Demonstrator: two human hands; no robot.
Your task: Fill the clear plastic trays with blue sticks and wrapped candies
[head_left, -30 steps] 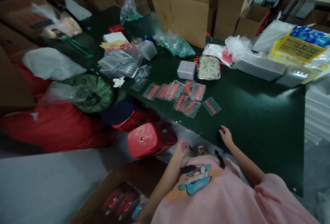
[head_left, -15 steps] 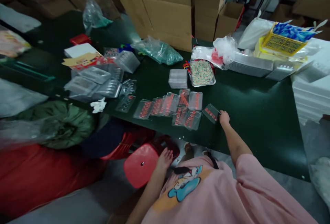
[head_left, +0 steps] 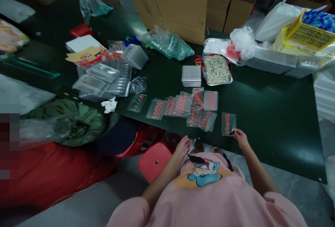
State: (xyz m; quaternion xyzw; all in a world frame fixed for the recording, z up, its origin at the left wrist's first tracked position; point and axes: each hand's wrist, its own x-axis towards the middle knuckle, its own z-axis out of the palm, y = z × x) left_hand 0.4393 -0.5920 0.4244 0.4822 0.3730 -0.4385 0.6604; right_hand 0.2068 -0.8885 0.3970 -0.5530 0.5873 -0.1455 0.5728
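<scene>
Right fingers [head_left: 237,134] seemingly tight on near right corner of clear pack [head_left: 228,123].

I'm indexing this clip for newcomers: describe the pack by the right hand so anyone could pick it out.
On the dark green table, find the overlapping clear packs with red pieces near the front edge. Right of them lies one more pack, the right hand at its lower right corner. Unlike those neighbours, it lies apart from every other pack.
</scene>
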